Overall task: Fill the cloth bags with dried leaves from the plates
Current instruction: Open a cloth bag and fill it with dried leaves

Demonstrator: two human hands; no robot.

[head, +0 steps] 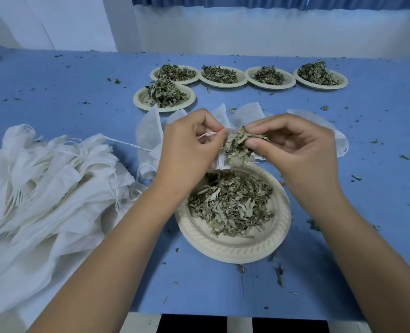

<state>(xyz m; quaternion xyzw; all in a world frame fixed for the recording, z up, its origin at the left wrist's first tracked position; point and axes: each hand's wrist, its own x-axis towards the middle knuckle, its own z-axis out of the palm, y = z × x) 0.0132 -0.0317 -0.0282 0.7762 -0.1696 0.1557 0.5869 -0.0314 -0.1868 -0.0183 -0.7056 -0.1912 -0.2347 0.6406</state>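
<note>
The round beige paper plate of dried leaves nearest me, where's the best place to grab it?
Pinch the round beige paper plate by its bare, raised near rim, coming from your side. Its dried green leaves heap in the middle, and the far edge sits under the white cloth bag.

Close-set left hand [189, 143] and right hand [293, 145], fingers [271, 123] curled.

The worktop [55, 92] wears a matt blue cloth. The near plate [235, 246] looks like matt, embossed pressed pulp. Dried leaves [230, 200] are crinkled and dull. The cloth bags [43, 176] at left are thin, gauzy white fabric with frayed strings.
</note>
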